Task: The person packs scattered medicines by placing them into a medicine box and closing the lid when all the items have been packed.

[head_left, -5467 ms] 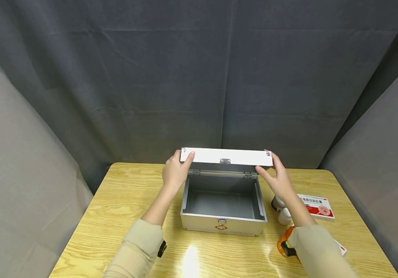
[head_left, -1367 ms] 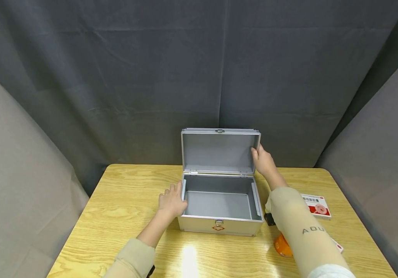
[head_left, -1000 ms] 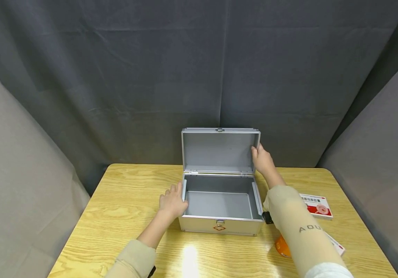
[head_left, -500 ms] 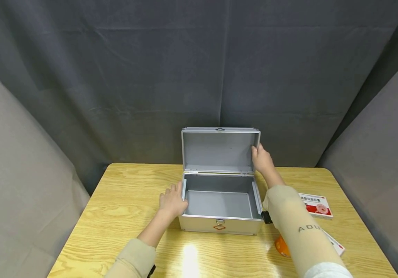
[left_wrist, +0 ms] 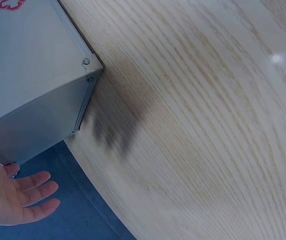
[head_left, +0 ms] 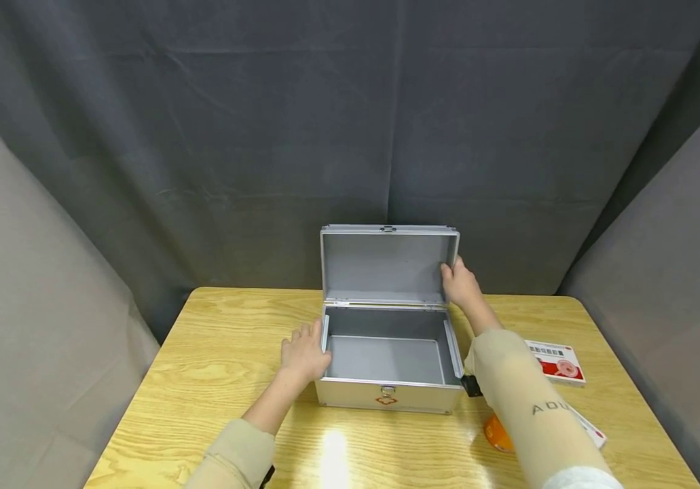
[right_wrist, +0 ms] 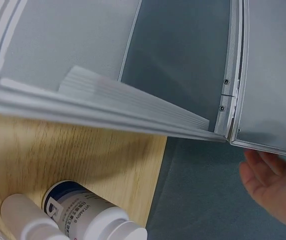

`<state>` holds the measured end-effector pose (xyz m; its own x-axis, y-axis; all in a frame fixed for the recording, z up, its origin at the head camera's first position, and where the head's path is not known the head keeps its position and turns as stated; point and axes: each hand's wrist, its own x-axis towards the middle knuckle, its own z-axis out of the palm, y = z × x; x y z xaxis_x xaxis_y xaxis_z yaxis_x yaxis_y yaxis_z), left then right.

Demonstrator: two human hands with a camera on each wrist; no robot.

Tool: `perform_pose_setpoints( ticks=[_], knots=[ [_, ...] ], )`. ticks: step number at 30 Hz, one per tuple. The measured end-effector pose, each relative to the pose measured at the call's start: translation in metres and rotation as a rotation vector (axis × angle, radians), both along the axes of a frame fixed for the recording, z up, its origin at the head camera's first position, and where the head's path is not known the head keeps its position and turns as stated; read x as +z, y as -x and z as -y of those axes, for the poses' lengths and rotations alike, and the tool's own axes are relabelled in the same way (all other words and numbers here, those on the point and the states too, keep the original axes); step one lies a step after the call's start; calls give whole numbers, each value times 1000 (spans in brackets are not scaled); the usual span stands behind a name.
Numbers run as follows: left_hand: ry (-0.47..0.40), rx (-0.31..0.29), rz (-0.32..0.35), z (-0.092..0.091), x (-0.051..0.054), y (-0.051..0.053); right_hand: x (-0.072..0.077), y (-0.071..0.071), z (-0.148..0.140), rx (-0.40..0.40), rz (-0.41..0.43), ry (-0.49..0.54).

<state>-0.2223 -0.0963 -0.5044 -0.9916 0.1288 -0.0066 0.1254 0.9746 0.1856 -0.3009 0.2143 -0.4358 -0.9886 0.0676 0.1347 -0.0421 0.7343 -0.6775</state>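
Note:
A silver metal first-aid box point(head_left: 386, 395) with a red cross mark stands on the wooden table, nothing visible inside it. Its hinged lid point(head_left: 386, 268) stands upright at the back. My right hand point(head_left: 464, 285) holds the lid's right edge, thumb on the inner face and fingers behind; the right wrist view shows those fingers point(right_wrist: 263, 172) past the rim. My left hand point(head_left: 303, 353) rests at the box's left wall, thumb by the rim. In the left wrist view its extended fingers point(left_wrist: 38, 192) spread beside the outer side wall point(left_wrist: 45, 122).
Right of the box lie a red-and-white medicine box point(head_left: 560, 367), an orange container point(head_left: 498, 435) and another white carton point(head_left: 591, 431), partly behind my right sleeve. A vitamin bottle point(right_wrist: 80, 212) and a white bottle point(right_wrist: 28, 217) show in the right wrist view. A dark curtain point(head_left: 264, 170) hangs behind.
Over five seconds ago both hands held the half-raised lid; since then it has swung up and back, and my left hand has moved down to the box's left wall. Almost nothing moved in the last second.

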Motion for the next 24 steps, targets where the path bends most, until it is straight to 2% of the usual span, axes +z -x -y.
perform_pose_setpoints(
  ticks=[5, 9, 15, 18, 24],
  knots=[
    [-7, 1, 11, -1, -2, 1, 4, -7, -1, 12, 36, 40],
    [-13, 9, 8, -1, -3, 0, 12, -15, 0, -57, 49, 17],
    [-31, 10, 0, -1, -2, -1, 25, -30, 2, -131, -13, -12],
    [-32, 8, -2, -1, -2, 0, 30, -40, 1, -115, -10, -45],
    [-34, 7, -5, -2, -2, -1, 35, -61, -5, -34, 53, -109]
  ],
)
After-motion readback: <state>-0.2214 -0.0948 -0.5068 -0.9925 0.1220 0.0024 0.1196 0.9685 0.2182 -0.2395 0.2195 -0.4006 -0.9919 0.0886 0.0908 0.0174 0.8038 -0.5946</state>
